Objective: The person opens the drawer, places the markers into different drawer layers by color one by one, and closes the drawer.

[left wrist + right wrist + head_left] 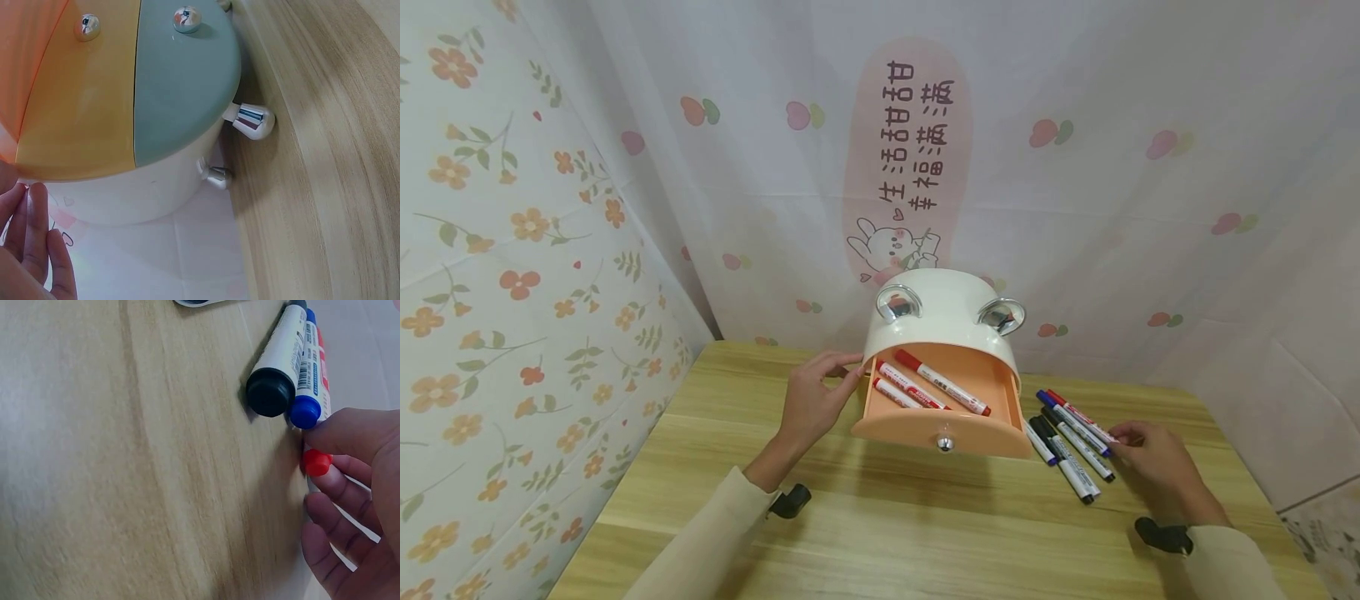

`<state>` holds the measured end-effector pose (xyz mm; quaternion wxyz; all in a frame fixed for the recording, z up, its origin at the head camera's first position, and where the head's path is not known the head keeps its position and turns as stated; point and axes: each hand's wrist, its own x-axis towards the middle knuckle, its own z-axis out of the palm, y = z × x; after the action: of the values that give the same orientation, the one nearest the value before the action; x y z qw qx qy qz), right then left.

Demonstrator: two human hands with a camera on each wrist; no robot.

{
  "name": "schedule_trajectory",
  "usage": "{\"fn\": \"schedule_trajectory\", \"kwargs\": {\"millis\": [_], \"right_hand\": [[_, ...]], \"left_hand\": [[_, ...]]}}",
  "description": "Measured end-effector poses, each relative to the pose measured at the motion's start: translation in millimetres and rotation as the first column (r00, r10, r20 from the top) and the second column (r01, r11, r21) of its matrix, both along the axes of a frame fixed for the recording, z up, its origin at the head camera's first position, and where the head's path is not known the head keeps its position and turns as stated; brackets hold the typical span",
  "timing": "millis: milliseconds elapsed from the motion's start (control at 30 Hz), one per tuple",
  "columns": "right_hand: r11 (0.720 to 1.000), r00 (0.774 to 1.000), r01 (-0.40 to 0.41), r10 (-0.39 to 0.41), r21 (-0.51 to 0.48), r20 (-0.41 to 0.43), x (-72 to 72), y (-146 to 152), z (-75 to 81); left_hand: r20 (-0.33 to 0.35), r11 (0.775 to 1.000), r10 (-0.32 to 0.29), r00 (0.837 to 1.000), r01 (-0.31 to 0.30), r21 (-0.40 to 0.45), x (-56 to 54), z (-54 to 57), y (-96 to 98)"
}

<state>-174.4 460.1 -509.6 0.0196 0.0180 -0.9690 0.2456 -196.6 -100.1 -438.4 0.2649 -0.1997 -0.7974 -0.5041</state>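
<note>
A white rounded cabinet (936,307) stands at the back of the table with its orange top drawer (902,431) pulled out. Inside the drawer lie three red markers, one of them a red-capped marker (951,388). My left hand (812,398) touches the cabinet's left side, thumb at the front edge, fingers fairly straight along the wall. To the right of the drawer, my right hand (1159,457) pinches the end of another red marker (317,462) between thumb and fingers. That marker lies alongside a blue marker (306,406) and a black marker (272,392).
Several black and blue markers, including a black marker (1078,479), lie on the wooden table (925,533) right of the cabinet. Lower yellow (81,100) and teal drawers (187,81) are closed. A printed curtain (760,208) hangs behind and at the left.
</note>
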Motion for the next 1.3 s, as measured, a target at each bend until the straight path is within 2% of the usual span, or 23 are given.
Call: {"fn": "schedule_trajectory", "kwargs": {"millis": [433,700,1033,1300], "right_hand": [[0.999,0.999,0.048,-0.048,0.004,-0.002,3.0,0.5,-2.8],[0.994,0.992,0.106,-0.106,0.003,-0.074,7.9,-3.9,-5.8],[0.959,0.955,0.253,-0.269,-0.13,-0.124,13.6,-21.2,-2.4],[0.952,0.911,0.267,-0.3,-0.15,-0.283,13.2,-36.8,7.7]], "left_hand": [[0.005,1.0,-0.009,1.0,0.009,0.011,0.6,0.3,-0.5],[-0.007,1.0,0.002,1.0,-0.002,-0.004,0.5,-0.7,-0.4],[-0.017,1.0,0.001,1.0,-0.001,0.006,0.1,-2.1,0.2],[-0.01,1.0,0.006,1.0,-0.006,0.014,0.7,-1.5,0.6]]}}
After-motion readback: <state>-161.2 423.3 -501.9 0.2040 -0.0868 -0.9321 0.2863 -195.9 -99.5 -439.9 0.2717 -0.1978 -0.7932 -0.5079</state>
